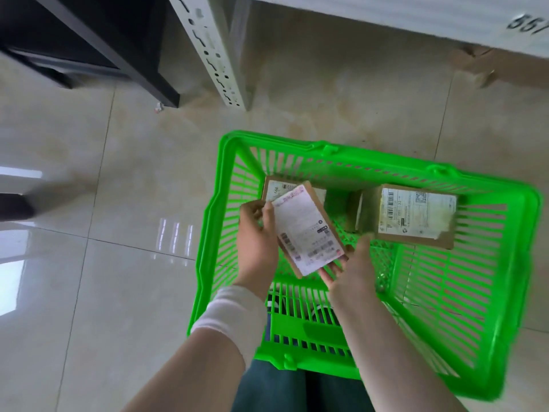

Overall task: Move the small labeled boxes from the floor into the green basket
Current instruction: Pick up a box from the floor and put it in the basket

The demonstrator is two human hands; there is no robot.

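A bright green slatted basket [463, 307] stands on the tiled floor in front of me. Over its left half I hold a small brown box with a white shipping label [306, 227], tilted. My left hand [257, 242] grips its left edge, and my right hand [353, 266] holds its lower right corner. Two more labeled boxes lie inside the basket: one at the far left [274, 188], partly hidden behind the held box, and a larger one at the far right [407, 215].
A white perforated shelf upright [214, 49] and a dark piece of furniture [89, 40] stand beyond the basket. A white carton [416, 16] sits at the top right, with a brown cardboard box [505, 66] under it. A person's dark leg [15, 206] is at the left edge.
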